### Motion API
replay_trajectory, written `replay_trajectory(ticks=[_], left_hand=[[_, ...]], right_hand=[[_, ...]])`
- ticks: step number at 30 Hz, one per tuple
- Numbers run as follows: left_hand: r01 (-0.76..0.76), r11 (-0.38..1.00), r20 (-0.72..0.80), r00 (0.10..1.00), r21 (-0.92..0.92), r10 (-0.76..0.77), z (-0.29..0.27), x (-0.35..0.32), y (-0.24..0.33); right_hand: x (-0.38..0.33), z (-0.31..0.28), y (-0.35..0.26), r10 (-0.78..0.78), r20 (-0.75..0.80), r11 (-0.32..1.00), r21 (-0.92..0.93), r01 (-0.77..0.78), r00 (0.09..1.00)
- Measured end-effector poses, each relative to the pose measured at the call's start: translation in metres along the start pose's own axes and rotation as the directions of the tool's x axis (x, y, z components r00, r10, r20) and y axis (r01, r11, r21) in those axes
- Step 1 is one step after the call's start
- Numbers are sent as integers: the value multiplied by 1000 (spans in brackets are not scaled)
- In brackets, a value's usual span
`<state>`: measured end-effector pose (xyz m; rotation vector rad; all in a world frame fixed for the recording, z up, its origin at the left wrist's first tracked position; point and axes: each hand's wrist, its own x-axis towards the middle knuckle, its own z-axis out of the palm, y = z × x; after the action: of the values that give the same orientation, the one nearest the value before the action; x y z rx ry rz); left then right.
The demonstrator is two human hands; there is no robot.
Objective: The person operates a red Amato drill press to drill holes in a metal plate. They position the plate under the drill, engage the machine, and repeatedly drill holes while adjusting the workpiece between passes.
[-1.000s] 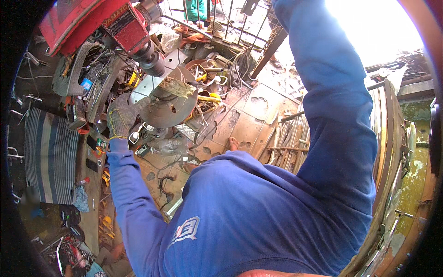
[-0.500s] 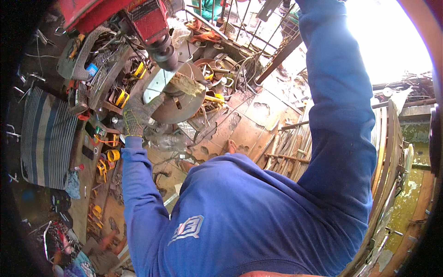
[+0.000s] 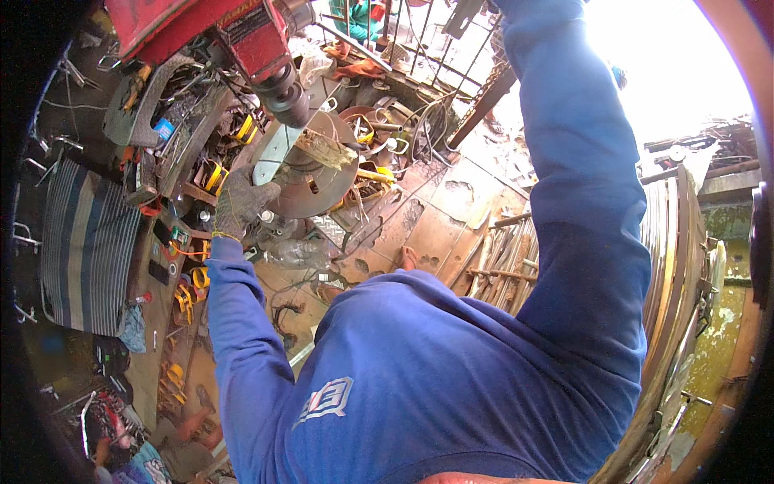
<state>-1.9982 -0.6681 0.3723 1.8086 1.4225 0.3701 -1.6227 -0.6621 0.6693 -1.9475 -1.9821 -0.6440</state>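
My left hand (image 3: 240,200), in a grey knit glove, is at the near end of a flat metal plate (image 3: 274,155). Its fingers and thumb appear closed round that end, though the grip is partly hidden. The plate lies under the dark chuck (image 3: 289,101) of a red drill press (image 3: 246,40), on a round slotted drill table (image 3: 326,185). A rough piece of wood (image 3: 324,150) rests on this table beside the plate. My right arm (image 3: 564,121) reaches up along the right side, and its hand is beyond the top edge.
To the left, a wooden bench (image 3: 149,323) carries yellow-handled tools and a phone (image 3: 159,271). A striped lounger (image 3: 85,246) stands farther left. Metal bars (image 3: 504,262) lie on the tiled floor to the right. A clear plastic bottle (image 3: 302,253) is below the drill table. Another person (image 3: 359,20) is beyond the railing.
My left hand's fingers have shifted to the left side of the plate's end, with the thumb showing on the right. My right arm stays raised. The view has shifted slightly.
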Motion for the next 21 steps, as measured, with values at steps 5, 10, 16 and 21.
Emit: replay_trajectory(ticks=[5, 10, 16, 21], left_hand=[[-47, 990, 89, 994, -136, 59, -19, -9, 28], [-35, 999, 154, 988, 31, 29, -41, -5, 45], [-105, 992, 119, 988, 65, 97, -45, -11, 51], [-42, 971, 36, 999, 235, 35, -41, -19, 62]], right_hand=[[2, 5, 2, 14, -30, 998, 59, -12, 999], [-2, 4, 2, -19, -25, 998, 58, 20, 1000], [-8, 2, -4, -4, -104, 999, 34, 8, 995], [-4, -4, -5, 46, 18, 999, -11, -46, 999]])
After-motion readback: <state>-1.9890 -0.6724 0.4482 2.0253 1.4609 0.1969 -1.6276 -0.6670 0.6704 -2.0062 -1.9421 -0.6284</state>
